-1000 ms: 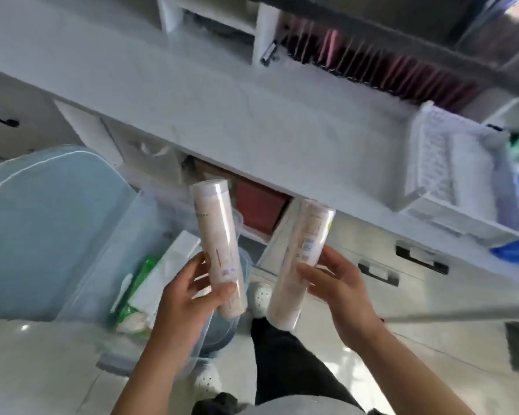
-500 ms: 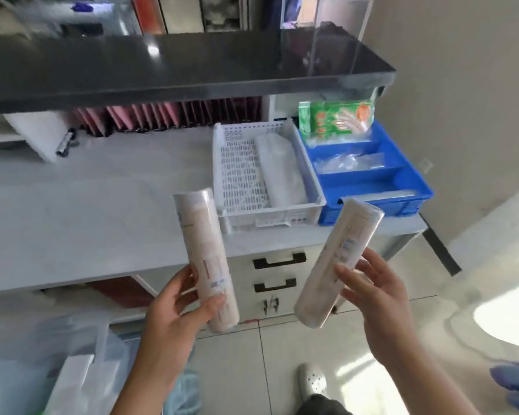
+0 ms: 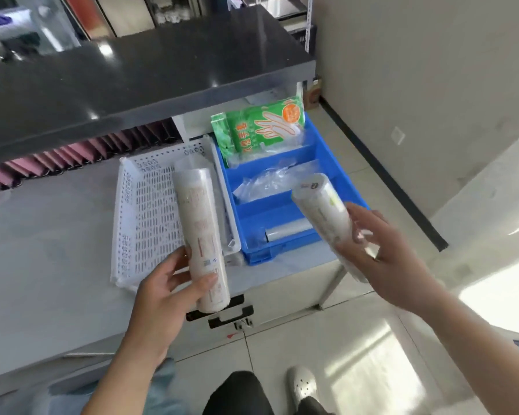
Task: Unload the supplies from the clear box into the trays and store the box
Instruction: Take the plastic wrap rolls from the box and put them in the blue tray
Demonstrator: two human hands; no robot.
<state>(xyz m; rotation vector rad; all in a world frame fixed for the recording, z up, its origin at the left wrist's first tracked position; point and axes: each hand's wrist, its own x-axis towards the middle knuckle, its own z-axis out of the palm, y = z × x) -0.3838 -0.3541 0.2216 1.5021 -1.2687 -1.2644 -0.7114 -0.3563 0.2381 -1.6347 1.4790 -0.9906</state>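
My left hand grips a plastic-wrapped stack of paper cups, held nearly upright over the right side of the white perforated tray. My right hand holds a second wrapped cup stack, tilted, above the front right corner of the blue divided tray. Both trays sit side by side on the grey counter. Another wrapped stack lies in the white tray, mostly hidden behind the left one. The clear box is out of view.
The blue tray holds a green pack of disposable gloves, clear plastic bags and a small clear roll. A dark shelf overhangs the counter. Drawers with black handles sit below. My shoe stands on the tiled floor.
Both hands have carried the cup stacks up from the clear box on the floor to the counter, and now they hang over the white and blue trays.
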